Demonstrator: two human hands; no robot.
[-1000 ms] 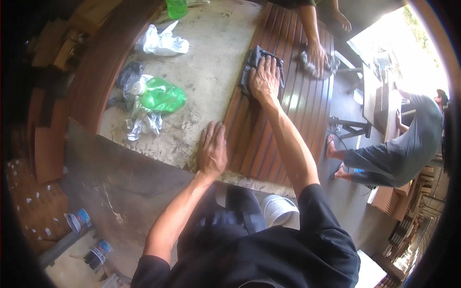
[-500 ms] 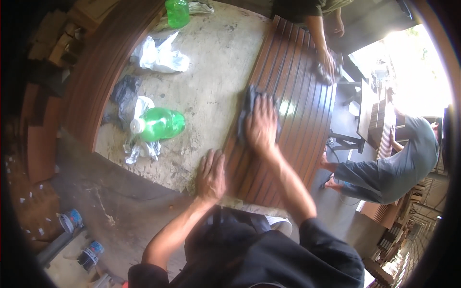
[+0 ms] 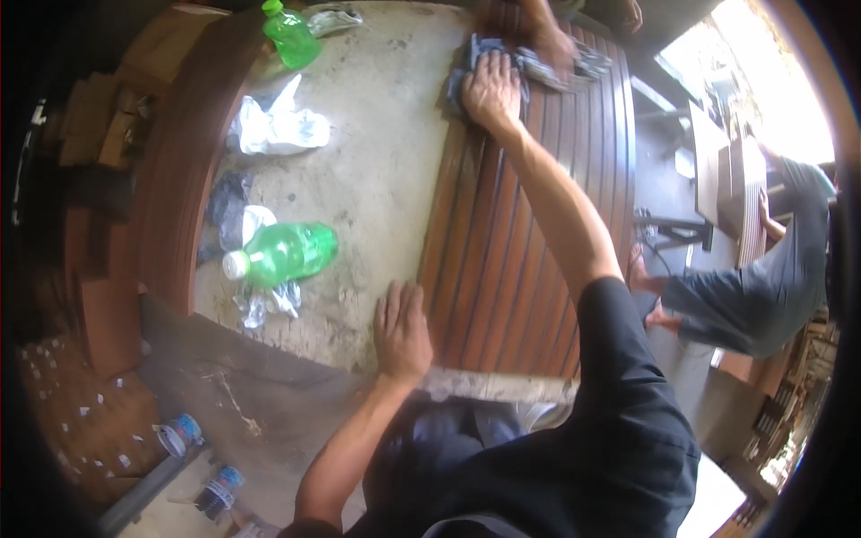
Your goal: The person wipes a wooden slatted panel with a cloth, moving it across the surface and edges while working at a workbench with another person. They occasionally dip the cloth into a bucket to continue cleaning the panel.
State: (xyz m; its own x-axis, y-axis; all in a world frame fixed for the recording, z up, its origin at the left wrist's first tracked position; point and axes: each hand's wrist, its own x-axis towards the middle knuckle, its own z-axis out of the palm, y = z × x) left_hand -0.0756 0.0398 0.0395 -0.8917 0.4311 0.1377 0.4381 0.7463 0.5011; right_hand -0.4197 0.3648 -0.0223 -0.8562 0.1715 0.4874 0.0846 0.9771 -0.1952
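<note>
The right hand (image 3: pixel 491 90) is stretched far out along a grooved wooden panel (image 3: pixel 529 260), palm down and fingers spread flat, pressing a dark blue cloth (image 3: pixel 466 67) onto the reddish-brown slats. The cloth is crumpled and soft, bunched under the palm and showing past the fingertips and to the hand's left. The panel is long, with straight raised ribs and a slight sheen, and lies on a bench (image 3: pixel 386 170) whose top is rough, pale and stained like bare concrete.

The left hand (image 3: pixel 401 330) rests open and flat, holding nothing, on the near edge of the bench, its thumb side just beside the panel's edge. To its left lies a green plastic bottle (image 3: pixel 285 254) on its side with a white cap, resting on crinkled clear wrappers. Farther out on that side sits a crumpled white plastic bag (image 3: pixel 278 128), and beyond it a second green bottle (image 3: pixel 289 34).

Just past the right hand, another person's hand (image 3: pixel 552 45), blurred, is on the same panel with a grey rag (image 3: pixel 574 65).
</note>
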